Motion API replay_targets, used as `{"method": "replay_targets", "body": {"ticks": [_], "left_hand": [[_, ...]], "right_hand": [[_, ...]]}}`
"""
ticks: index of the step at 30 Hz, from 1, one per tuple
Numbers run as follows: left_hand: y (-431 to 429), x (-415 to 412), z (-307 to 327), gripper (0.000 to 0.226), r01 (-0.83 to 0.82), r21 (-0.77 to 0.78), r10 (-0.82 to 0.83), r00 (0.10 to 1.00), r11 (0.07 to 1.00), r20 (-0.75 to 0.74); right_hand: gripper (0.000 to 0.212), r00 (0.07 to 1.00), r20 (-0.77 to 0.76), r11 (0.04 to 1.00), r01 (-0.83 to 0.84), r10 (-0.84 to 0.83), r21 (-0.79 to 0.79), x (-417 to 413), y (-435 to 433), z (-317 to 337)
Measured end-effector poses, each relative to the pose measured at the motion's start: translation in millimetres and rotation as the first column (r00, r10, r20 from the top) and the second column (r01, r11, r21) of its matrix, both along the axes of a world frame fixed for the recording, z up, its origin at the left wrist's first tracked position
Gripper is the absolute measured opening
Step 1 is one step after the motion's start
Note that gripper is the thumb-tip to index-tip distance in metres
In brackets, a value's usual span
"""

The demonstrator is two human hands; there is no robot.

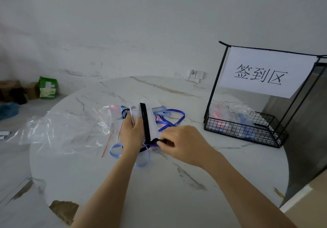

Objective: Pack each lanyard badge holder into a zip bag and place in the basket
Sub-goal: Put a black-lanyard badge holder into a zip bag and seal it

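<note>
My left hand (131, 130) grips a clear badge holder (152, 121) upright above the round marble table (159, 192). A black lanyard strap (146, 121) runs down across the holder's front. My right hand (180, 143) pinches the lower end of that black strap beside the holder. Under and behind my hands lie more lanyards, dark blue (174, 118) and light blue (115, 150). Clear zip bags (67, 130) with red seal lines lie spread to the left. At the right stands a black wire basket (246, 130) holding several filled bags with pink and blue lanyards.
A white paper sign (261, 74) hangs on the basket's tall frame. The table's edge curves round near left and right. On the floor at far left sit a green packet (48, 88), cardboard boxes (10, 88) and a blue bundle (8, 110). Wall sockets (195, 74) are behind the table.
</note>
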State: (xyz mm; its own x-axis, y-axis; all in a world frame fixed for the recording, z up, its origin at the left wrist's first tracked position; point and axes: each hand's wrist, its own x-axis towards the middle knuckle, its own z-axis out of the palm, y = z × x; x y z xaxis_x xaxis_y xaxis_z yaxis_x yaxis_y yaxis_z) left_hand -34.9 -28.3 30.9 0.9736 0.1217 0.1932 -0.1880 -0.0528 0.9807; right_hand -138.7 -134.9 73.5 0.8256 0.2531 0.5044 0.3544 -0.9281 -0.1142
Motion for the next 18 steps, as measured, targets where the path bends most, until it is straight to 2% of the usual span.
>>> {"method": "replay_targets", "body": {"ticks": [4, 9, 14, 16, 18], "left_hand": [[-2, -1, -1, 0.032, 0.078, 0.092, -0.083, 0.995, 0.993, 0.056], [-7, -2, -6, 0.03, 0.216, 0.217, -0.231, 0.972, 0.952, 0.045], [-7, -6, -6, 0.02, 0.364, 0.296, -0.386, 0.922, 0.883, 0.019], [-8, -7, -6, 0.019, 0.41, 0.334, -0.43, 0.903, 0.849, -0.016], [-8, -6, -8, 0.024, 0.454, 0.335, -0.468, 0.883, 0.826, -0.042]], "right_hand": [[0.021, 0.999, 0.005, 0.99, 0.037, -0.038, 0.134, 0, -14, 1], [0.012, 0.995, -0.022, 0.947, 0.096, -0.093, 0.307, 3, -23, 3], [0.016, 0.977, -0.06, 0.791, 0.202, -0.206, 0.578, 18, -26, -3], [0.023, 0.974, -0.076, 0.751, 0.215, -0.215, 0.624, 27, -27, -5], [0.021, 0.971, -0.111, 0.73, 0.232, -0.211, 0.642, 36, -28, -7]]}}
